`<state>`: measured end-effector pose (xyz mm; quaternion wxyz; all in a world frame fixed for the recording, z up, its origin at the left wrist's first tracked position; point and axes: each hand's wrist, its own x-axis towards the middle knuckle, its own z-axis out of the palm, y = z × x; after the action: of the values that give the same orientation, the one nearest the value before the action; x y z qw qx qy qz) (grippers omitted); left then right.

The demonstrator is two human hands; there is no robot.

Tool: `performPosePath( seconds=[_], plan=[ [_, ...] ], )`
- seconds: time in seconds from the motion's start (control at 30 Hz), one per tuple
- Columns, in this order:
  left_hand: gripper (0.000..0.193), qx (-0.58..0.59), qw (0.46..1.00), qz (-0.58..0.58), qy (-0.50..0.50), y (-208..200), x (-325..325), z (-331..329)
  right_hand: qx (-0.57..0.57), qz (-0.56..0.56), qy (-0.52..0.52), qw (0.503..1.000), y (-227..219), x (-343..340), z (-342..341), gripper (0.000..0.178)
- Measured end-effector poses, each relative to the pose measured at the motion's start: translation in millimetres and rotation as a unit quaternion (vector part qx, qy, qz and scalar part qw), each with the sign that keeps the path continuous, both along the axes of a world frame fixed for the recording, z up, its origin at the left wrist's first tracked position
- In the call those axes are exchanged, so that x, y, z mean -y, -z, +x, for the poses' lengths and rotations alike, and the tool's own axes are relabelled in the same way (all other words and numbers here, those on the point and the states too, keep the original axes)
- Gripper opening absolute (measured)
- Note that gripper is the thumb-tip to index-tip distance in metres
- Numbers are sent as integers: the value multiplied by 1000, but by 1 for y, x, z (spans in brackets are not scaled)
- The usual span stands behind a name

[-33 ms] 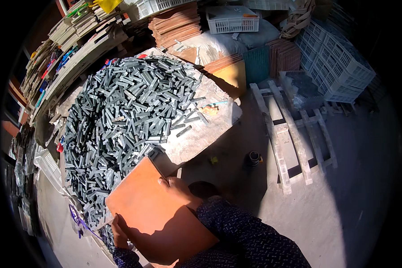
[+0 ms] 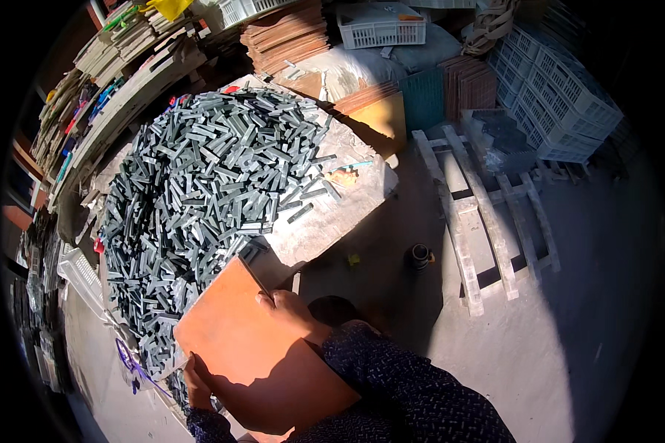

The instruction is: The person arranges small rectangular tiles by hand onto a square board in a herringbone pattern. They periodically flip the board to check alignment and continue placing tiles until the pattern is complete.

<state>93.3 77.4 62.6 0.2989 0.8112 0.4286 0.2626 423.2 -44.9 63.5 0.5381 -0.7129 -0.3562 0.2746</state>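
Note:
Between my hands is a flat orange board (image 2: 236,321), tilted close to my body, with my own shadow across its lower part. My left hand (image 2: 199,382) grips its left edge, thumb on the face. On the opposite edge my right hand (image 2: 292,313) is closed, its thumb over the face and its other fingers partly hidden. Just beyond the board a big heap of small dark grey-green stone strips (image 2: 222,162) covers most of a pale, rough worktable (image 2: 332,214). The board's far corner overlaps the near side of that heap.
A wooden pallet (image 2: 469,214) lies on the floor at right, behind it stacked white plastic crates (image 2: 561,96). Reddish boards (image 2: 284,37) are piled at the back. A small dark cylindrical object (image 2: 420,256) stands near the pallet. Purple cord (image 2: 129,358) hangs by the table's left side.
The view has shifted very slightly, and my right hand sits a touch differently on the board's edge. Both hands keep their hold.

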Motion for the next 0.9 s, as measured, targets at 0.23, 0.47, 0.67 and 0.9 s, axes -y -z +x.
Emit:
performPosePath(
  seconds=[0.23, 0.47, 0.67, 0.9],
  plan=[
    [50, 120, 943, -300, -85, -17, 59, 78, -63, -1, -42, 997, 20, 48, 53, 53],
    [42, 50, 986, -151, -58, -13, 49, 93, -130, 4, 14, 991, 62, 31, 60, 48],
    [39, 94, 956, -274, -49, -25, 20, 55, -209, 137, -95, 964, 65, 12, 52, 38],
    [25, 290, 813, -494, -106, -29, -33, -28, 237, -125, -35, 963, -24, -21, -32, 29]
  ],
)
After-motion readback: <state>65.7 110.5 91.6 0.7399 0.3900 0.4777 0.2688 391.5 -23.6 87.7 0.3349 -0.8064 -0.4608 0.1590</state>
